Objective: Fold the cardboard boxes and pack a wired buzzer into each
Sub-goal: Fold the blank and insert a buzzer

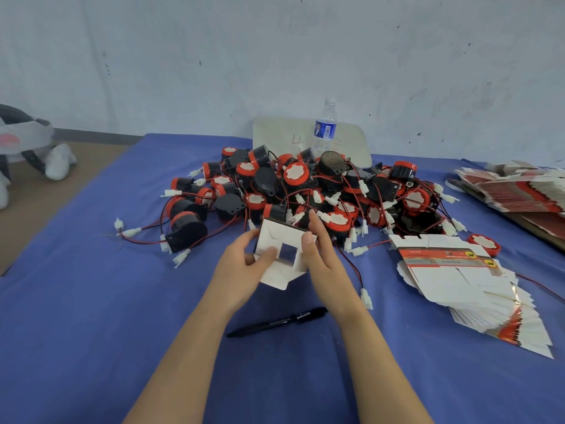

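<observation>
Midway through folding, you grip the half-formed cardboard box (275, 237) in left hand (241, 267) and right hand (324, 258) just in front of the buzzer pile (305, 191), flaps untucked; next, likely, tuck them shut and pick a buzzer.

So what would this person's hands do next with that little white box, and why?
Probably tuck in the loose flaps at one end. Both the left hand and right hand hold the cardboard box squared up, but the blue cloth seems to show through it, so neither end looks closed. A buzzer from the pile would likely drop through until one is.
</observation>
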### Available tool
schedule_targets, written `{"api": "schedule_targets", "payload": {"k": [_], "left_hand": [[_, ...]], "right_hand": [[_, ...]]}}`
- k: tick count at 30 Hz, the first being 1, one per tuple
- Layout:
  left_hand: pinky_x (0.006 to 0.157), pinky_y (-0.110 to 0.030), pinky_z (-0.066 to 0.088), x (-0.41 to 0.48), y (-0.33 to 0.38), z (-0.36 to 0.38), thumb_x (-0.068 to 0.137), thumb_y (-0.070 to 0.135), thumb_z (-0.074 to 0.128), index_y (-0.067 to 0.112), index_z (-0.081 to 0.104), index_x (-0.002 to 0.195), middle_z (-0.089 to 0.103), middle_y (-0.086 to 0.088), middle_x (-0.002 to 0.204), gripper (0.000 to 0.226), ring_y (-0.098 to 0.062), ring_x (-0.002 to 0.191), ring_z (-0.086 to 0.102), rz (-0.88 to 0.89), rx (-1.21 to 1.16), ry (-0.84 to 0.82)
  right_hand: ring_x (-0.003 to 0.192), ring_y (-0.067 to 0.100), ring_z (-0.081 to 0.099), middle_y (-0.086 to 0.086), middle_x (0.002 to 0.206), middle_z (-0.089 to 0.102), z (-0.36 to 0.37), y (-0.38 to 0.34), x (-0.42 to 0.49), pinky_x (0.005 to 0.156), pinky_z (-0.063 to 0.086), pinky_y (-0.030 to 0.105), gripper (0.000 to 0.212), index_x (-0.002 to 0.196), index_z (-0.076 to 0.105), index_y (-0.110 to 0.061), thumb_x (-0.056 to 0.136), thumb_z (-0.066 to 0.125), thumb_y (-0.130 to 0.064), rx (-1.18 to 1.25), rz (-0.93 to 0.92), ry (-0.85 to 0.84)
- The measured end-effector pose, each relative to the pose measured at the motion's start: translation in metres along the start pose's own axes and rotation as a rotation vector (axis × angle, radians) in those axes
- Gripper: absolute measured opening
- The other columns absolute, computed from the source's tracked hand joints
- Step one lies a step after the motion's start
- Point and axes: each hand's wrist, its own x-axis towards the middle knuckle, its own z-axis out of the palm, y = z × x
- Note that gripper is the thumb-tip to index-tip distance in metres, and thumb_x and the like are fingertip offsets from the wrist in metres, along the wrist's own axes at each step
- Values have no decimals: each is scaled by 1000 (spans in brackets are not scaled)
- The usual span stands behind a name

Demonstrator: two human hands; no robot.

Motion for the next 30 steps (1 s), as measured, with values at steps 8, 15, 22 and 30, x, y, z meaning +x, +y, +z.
{"api": "schedule_targets", "payload": {"k": [8,15,22,30], "left_hand": [[66,-20,50,6,-10,-1,87,36,65,24,59,113,64,13,104,29,-3,87,63,-45,144,160],[48,-7,44,6,-15,9,86,28,68,24,47,108,57,20,88,31,5,77,58,-29,144,221],[47,-7,43,4,-14,12,87,25,65,34,49,118,58,22,87,36,5,72,57,9,213,263],[74,-30,55,3,-13,8,90,29,61,33,41,142,60,7,112,56,-7,91,60,63,227,295]], "right_hand": [[136,-6,30,-23,149,33,2,1,-1,112,32,23,66,150,20,-34,96,53,-14,-94,-35,-108],[108,-2,55,-17,126,53,6,7,0,88,50,21,51,137,38,-36,93,58,-20,-234,-35,11],[84,-10,56,-16,108,59,8,13,2,59,43,7,43,131,41,-37,95,51,-15,-290,-42,103],[136,2,34,-14,151,33,4,9,2,109,39,32,69,151,21,-31,93,54,-12,-164,-9,-50]]}}
